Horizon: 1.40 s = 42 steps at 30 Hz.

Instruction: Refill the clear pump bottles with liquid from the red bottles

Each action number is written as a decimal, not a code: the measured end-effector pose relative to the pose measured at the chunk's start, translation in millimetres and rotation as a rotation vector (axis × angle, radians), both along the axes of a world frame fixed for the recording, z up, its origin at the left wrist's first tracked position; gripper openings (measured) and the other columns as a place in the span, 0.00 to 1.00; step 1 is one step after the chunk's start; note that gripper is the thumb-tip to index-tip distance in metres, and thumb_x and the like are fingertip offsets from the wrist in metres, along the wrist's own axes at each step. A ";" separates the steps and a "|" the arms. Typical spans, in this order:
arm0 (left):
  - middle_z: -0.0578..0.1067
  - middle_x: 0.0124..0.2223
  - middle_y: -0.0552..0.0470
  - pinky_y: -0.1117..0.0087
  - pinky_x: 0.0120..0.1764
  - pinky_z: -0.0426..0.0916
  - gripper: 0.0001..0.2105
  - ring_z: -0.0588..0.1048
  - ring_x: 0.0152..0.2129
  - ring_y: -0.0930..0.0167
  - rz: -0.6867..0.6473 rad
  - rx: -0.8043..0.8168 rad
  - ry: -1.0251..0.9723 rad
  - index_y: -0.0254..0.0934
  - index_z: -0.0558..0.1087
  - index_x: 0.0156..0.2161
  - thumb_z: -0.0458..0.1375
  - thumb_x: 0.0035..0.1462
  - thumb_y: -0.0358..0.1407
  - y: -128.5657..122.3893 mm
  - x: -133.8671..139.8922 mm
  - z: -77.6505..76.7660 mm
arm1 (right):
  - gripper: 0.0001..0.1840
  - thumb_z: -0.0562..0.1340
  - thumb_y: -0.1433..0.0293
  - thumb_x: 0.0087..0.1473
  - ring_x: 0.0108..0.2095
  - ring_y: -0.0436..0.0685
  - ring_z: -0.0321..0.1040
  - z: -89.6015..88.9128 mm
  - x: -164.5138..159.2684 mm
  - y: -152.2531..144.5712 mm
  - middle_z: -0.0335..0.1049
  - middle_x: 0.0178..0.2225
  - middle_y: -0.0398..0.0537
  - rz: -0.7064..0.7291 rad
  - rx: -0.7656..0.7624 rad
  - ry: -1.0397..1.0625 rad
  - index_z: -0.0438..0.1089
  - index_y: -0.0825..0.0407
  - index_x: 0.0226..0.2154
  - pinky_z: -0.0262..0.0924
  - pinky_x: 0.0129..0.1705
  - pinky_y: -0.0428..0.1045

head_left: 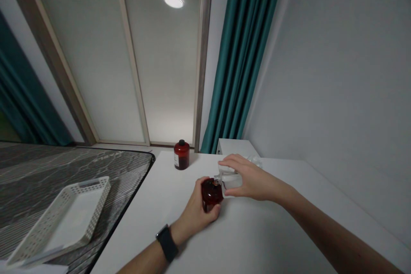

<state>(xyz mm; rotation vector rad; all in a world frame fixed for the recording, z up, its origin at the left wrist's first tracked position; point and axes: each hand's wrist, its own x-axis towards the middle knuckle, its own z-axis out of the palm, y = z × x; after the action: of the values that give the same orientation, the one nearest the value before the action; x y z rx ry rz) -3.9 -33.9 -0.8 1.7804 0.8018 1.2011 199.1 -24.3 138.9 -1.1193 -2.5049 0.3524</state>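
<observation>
My left hand [199,209] is wrapped round a dark red glass bottle [212,192] on the white table [250,239]. That bottle has no cap on its neck. In my right hand [241,176] a clear, square-sided bottle [230,180] is tipped on its side, its mouth at the neck of the red bottle. Whether the two necks touch, I cannot tell. Liquid seems to lie inside the clear bottle. Farther back on the table stands a second red bottle [181,156] with a black cap and a white label.
A clear, crumpled-looking item [255,161] lies behind my right hand. A white perforated basket [93,218] sits on the grey patterned surface [128,171] at left. Beyond the table are a white cabinet [236,144], a teal curtain [245,60], and frosted sliding doors [167,72].
</observation>
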 end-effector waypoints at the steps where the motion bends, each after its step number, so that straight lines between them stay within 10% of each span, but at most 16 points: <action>1: 0.68 0.54 0.42 0.52 0.55 0.65 0.32 0.71 0.50 0.59 0.004 0.004 0.004 0.38 0.53 0.58 0.62 0.51 0.30 -0.1 -0.1 0.1 | 0.37 0.73 0.63 0.47 0.58 0.64 0.63 0.4 -0.2 -0.1 0.67 0.55 0.53 0.001 -0.001 -0.003 0.65 0.46 0.59 0.58 0.62 0.62; 42: 0.67 0.54 0.42 0.52 0.55 0.64 0.32 0.71 0.49 0.59 -0.014 0.009 0.004 0.38 0.52 0.59 0.61 0.52 0.29 -0.3 0.4 -1.4 | 0.38 0.74 0.65 0.46 0.58 0.64 0.61 7.2 -1.8 -2.0 0.67 0.55 0.54 0.010 -0.035 -0.035 0.65 0.49 0.59 0.57 0.62 0.61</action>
<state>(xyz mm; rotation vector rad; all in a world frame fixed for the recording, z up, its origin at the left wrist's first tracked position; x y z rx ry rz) -3.5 -34.3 -2.3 1.7932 0.7861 1.1947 197.2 -26.3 146.1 -1.1366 -2.5450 0.3836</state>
